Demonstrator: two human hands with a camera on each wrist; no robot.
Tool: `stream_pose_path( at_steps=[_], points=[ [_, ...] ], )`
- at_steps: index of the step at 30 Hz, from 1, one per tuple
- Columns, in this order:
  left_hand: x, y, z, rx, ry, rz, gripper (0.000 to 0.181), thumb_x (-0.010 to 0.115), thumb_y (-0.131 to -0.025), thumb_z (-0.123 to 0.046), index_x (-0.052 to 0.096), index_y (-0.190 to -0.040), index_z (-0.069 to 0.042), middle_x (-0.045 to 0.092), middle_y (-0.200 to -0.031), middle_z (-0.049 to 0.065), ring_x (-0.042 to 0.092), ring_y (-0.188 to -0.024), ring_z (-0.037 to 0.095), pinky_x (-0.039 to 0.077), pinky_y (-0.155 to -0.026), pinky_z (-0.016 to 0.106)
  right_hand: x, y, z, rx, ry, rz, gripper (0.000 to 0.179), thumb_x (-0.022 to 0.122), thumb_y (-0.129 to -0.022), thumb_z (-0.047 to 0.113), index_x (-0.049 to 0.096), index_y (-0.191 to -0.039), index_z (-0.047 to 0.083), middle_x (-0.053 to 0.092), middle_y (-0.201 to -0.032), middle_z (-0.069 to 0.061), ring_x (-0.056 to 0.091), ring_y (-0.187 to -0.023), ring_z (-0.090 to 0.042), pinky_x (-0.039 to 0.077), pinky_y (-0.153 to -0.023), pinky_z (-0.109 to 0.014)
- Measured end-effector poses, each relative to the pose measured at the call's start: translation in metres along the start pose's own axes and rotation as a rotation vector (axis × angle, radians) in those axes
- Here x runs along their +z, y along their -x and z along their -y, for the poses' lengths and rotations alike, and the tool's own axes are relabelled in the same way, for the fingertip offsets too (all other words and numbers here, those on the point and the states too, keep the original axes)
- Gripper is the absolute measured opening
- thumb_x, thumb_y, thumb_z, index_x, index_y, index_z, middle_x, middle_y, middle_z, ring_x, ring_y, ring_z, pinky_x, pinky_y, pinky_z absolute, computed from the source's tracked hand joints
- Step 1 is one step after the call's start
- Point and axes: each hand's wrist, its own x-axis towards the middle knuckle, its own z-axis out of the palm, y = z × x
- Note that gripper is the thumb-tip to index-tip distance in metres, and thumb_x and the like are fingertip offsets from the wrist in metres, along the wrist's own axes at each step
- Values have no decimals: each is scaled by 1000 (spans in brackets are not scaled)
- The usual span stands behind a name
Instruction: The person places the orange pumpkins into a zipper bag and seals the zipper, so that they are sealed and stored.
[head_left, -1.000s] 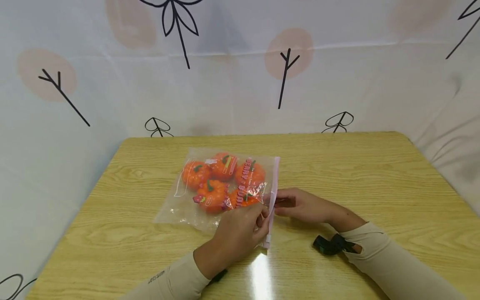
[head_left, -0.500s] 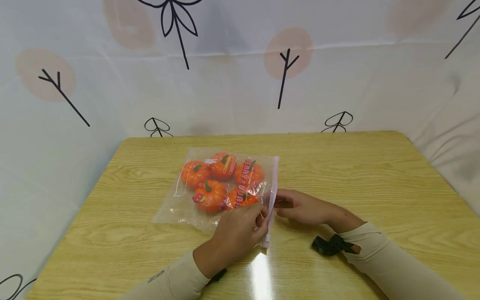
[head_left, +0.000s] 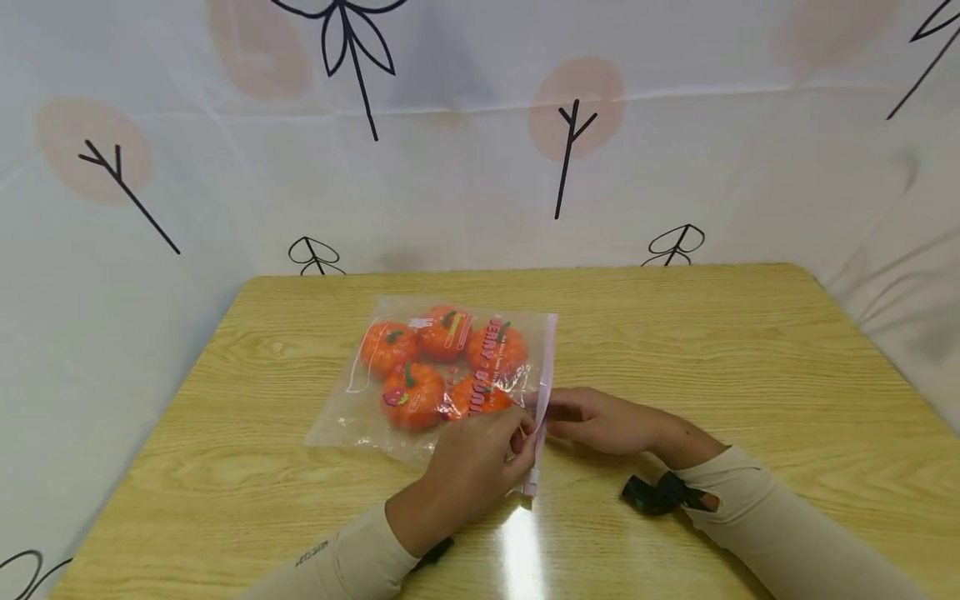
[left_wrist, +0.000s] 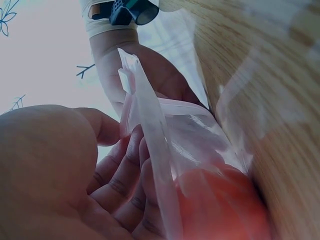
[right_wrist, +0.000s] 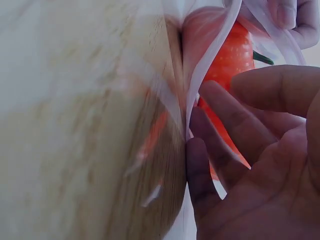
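Observation:
A clear zip bag with a pink zip edge lies on its side on the wooden table, its mouth facing right. Inside it are several small orange toy pumpkins with green stems. My left hand pinches the upper lip of the mouth between thumb and fingers. At the opening, my right hand has its fingertips within the mouth. In the right wrist view its fingers are loosely extended, close to an orange pumpkin and holding nothing. My left hand covers part of the nearest pumpkin in the head view.
The wooden table extends around the bag, with a patterned cloth hanging behind it. A white slider sits at the near end of the zip. Dark wrist straps show by the sleeves.
My right hand has shifted slightly toward me and left. The near pumpkins have slid a little left inside the bag. My left hand keeps its pinch in the same place.

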Motion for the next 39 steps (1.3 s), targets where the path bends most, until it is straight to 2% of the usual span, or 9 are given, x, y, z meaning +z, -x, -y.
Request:
stream_pose_path(
  at_steps=[4,12,17,22,25,27,29,33,39],
  points=[
    [0,0,0,2,6,-3,5,70,-89,-19,69,-91,-15,62,-69,-12,48,-56,-4,33,-50,9,1,0,1,14,-22,14,41,48,-104,11,48,-144,6,55,-144,-13,48,-135,-17,37,-108,-19],
    [1,0,1,12,3,-9,4,71,-89,-19,68,-91,-16,63,-70,-13,49,-57,-4,32,-50,9,3,0,5,8,81,19,38,47,-105,16,52,-142,20,55,-143,0,45,-137,-18,36,-112,-29],
    [1,0,1,-9,3,2,6,71,-89,-20,69,-93,-16,65,-72,-12,51,-58,-4,33,-50,9,3,-2,5,32,42,-34,36,47,-105,15,55,-140,15,59,-139,-4,50,-131,-12,39,-108,-24],
    [0,-1,1,-37,32,13,7,70,-92,-21,69,-97,-15,70,-76,-10,57,-62,-3,38,-53,8,1,-5,5,53,-60,-156,28,48,-104,10,63,-127,5,67,-125,-11,61,-113,-11,49,-95,-25],
    [0,-1,1,-44,41,11,7,69,-92,-20,69,-97,-16,71,-79,-9,57,-64,-3,40,-55,10,-1,-5,4,93,-79,-250,21,51,-101,8,67,-114,4,69,-107,-11,63,-92,-12,54,-79,-26],
    [0,-2,1,-45,42,13,8,68,-92,-19,70,-99,-16,71,-80,-9,55,-64,-2,40,-56,11,-3,-4,4,130,-95,-292,17,52,-99,7,67,-107,3,65,-92,-12,58,-74,-13,51,-64,-26],
    [0,-1,1,-41,38,17,10,68,-92,-18,71,-100,-15,71,-83,-8,55,-66,-1,42,-58,12,-5,-2,5,151,-96,-304,16,52,-99,9,66,-100,1,61,-81,-12,52,-63,-14,46,-56,-27],
    [0,0,0,-33,30,37,14,67,-92,-19,74,-103,-14,73,-89,-5,61,-75,3,48,-64,16,-9,0,5,184,-64,-252,21,51,-100,12,66,-92,0,55,-68,-6,47,-56,-12,42,-52,-26],
    [0,-1,0,-11,-1,63,18,65,-93,-20,75,-107,-14,75,-102,-3,68,-92,12,55,-76,25,-11,4,7,230,-106,-29,27,49,-100,13,71,-90,2,59,-63,-1,56,-49,-10,44,-45,-24]
  ],
)
